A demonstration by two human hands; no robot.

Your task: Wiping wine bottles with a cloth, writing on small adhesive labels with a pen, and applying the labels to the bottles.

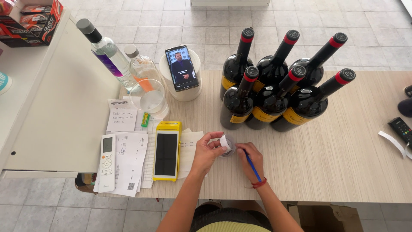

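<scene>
My fingers hid most of the small round tape roll [227, 150], so I couldn't tell its make. The brown cardboard box [326, 217] was cut off below, and the black card reader [401, 130] ran past the right edge.

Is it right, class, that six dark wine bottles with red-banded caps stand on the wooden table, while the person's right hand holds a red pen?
Not quite: the pen in the right hand is blue, not red, as the head view shows. The rest stands: six dark wine bottles with red-banded caps stand on the wooden table.
</scene>
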